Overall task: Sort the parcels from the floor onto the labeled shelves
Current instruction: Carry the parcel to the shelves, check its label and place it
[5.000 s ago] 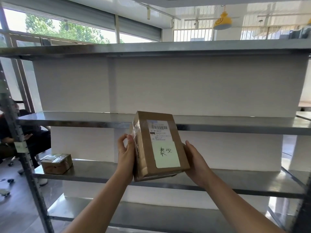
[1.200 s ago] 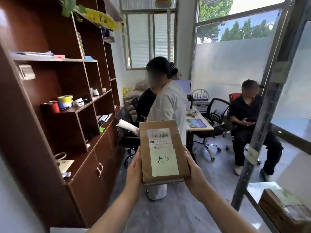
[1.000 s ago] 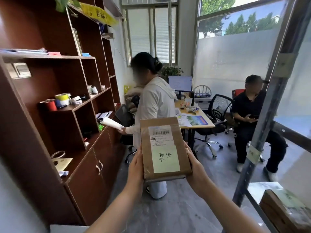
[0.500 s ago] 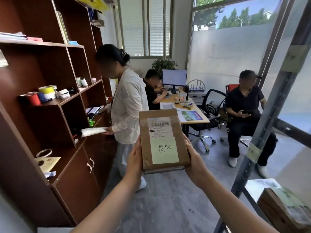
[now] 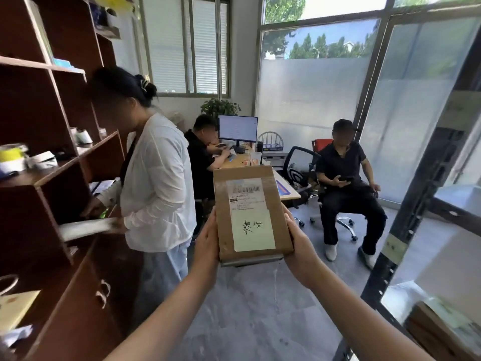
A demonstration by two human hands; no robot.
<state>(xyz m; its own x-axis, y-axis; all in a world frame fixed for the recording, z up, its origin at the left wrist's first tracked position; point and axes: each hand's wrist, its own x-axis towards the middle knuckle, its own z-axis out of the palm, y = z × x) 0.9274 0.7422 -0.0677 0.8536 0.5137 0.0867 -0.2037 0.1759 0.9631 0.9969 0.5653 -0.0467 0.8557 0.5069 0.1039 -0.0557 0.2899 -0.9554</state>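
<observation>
A flat brown cardboard parcel (image 5: 250, 214) is held up in front of me, its face toward me. It carries a white barcode label and a pale green note with handwritten characters. My left hand (image 5: 207, 243) grips its left edge and my right hand (image 5: 299, 246) grips its right edge. The metal shelf rack (image 5: 416, 204) stands at the right edge of view. Another brown parcel (image 5: 442, 332) lies on the rack's low shelf at the bottom right.
A dark wooden bookcase (image 5: 52, 178) fills the left side. A person in white (image 5: 156, 183) stands close ahead on the left, facing it. Two people sit at a desk (image 5: 286, 191) with a monitor further back. Grey floor (image 5: 260, 308) lies between us.
My view has swung from the metal shelves round to the office. Over the last second it has moved forward and right, nearer the standing person. Both hands keep hold of the parcel.
</observation>
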